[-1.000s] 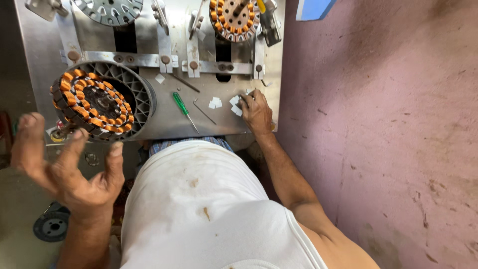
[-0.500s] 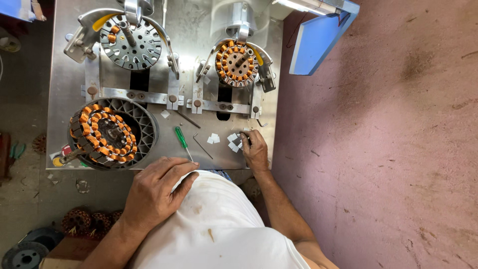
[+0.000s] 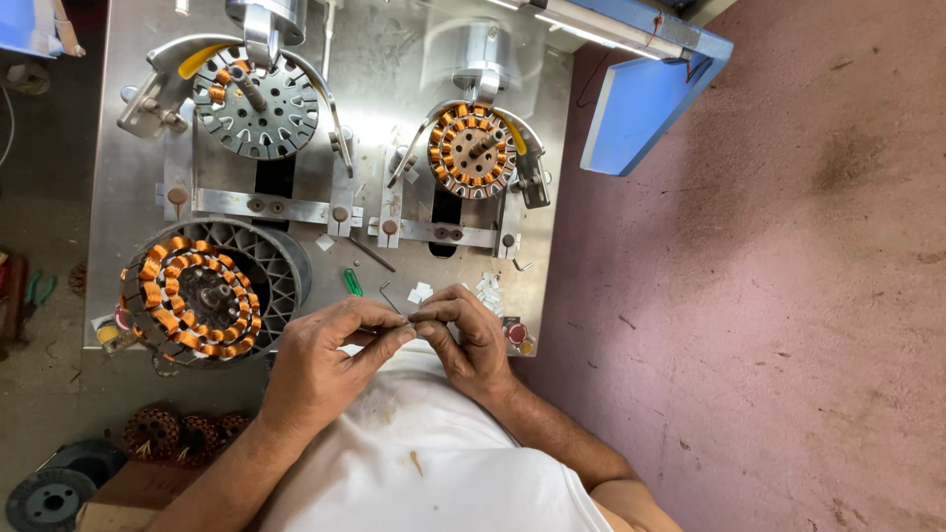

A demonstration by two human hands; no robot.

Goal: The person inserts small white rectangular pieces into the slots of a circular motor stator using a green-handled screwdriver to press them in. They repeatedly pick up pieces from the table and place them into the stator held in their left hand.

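Wound stator (image 3: 192,296) lies left of both hands, on the bench (image 3: 404,148).

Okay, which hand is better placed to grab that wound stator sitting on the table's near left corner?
Probably the left hand: it sits right beside the wound stator, while the right hand lies farther off.

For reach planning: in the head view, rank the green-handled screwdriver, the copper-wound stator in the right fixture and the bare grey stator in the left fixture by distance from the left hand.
1. Green-handled screwdriver, just above left hand.
2. Copper-wound stator, upper right.
3. Bare grey stator, top left.

item between fingers (image 3: 426,317) too small
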